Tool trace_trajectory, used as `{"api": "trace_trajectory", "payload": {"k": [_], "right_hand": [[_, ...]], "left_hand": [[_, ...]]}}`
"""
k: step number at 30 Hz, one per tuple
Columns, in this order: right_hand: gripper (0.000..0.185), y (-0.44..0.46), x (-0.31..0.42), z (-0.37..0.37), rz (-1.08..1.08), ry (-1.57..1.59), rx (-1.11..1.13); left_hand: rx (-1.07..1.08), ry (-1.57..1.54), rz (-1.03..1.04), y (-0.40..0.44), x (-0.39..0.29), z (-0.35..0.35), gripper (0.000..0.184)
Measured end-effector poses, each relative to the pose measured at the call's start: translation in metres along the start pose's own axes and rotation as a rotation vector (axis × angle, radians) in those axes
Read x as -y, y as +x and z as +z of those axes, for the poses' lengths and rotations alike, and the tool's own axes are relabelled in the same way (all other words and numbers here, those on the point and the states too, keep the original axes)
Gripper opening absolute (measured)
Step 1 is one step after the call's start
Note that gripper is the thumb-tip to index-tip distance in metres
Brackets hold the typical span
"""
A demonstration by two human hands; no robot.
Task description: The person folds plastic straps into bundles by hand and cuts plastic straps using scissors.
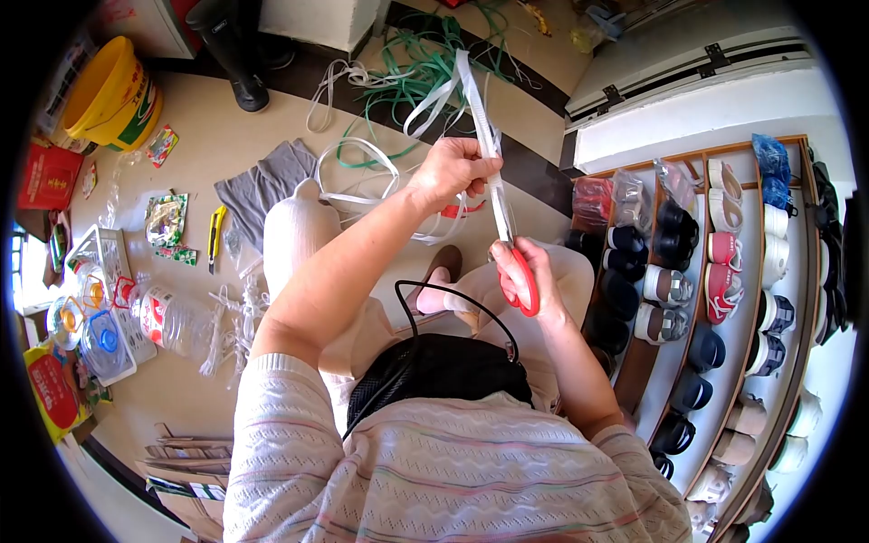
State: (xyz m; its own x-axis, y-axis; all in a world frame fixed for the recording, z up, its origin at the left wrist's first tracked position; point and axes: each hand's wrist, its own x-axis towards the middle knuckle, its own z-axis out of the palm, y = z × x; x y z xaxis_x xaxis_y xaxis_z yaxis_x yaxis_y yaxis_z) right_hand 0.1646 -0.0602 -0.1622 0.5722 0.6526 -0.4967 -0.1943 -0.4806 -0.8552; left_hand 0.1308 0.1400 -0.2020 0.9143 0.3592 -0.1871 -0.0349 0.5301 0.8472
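My left hand (453, 172) pinches a white plastic strap (472, 90), whose upper end stands up above the fingers. Below it, my right hand (528, 276) is closed around the red handles of the scissors (520, 288). The scissor blades point up towards my left hand and lie along the lower stretch of strap; whether they are parted is too small to tell. Loops of white strap (392, 172) hang and lie to the left of my left hand. Beyond the hands, a tangle of green strap (425, 77) lies on the floor.
A shoe rack (706, 271) full of shoes stands at the right. On the floor at left are a grey cloth (269, 188), a yellow cutter (215, 237), plastic bottles (170, 317) and a yellow bucket (113, 95). Black boots (231, 54) stand at the top left.
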Motion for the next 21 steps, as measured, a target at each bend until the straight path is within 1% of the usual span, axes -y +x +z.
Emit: {"api": "trace_trajectory", "payload": {"k": [2, 4, 6, 9, 12, 15, 21], "right_hand": [[0.032, -0.001, -0.002, -0.002, -0.011, -0.040, 0.018], [0.031, -0.003, -0.004, -0.001, -0.016, -0.065, 0.022], [0.030, -0.004, -0.004, 0.002, -0.017, -0.079, 0.014], [0.031, -0.003, -0.006, 0.001, 0.000, -0.041, 0.015], [0.035, -0.008, -0.002, -0.001, 0.001, -0.120, -0.037], [0.038, -0.008, -0.010, -0.005, -0.054, -0.147, -0.066], [0.038, -0.007, -0.009, -0.001, -0.086, -0.070, -0.068]], "left_hand": [[-0.021, -0.028, 0.033, 0.002, -0.006, -0.006, 0.016], [-0.087, -0.006, 0.072, 0.005, -0.013, -0.016, 0.017], [-0.110, -0.040, 0.056, 0.007, -0.015, -0.020, 0.018], [-0.116, -0.038, 0.075, 0.005, -0.015, -0.018, 0.018], [-0.098, 0.049, 0.091, 0.007, -0.010, -0.019, 0.018], [-0.096, 0.148, 0.069, 0.006, -0.007, -0.015, 0.018], [-0.113, 0.125, 0.036, 0.004, -0.007, -0.010, 0.018]]}}
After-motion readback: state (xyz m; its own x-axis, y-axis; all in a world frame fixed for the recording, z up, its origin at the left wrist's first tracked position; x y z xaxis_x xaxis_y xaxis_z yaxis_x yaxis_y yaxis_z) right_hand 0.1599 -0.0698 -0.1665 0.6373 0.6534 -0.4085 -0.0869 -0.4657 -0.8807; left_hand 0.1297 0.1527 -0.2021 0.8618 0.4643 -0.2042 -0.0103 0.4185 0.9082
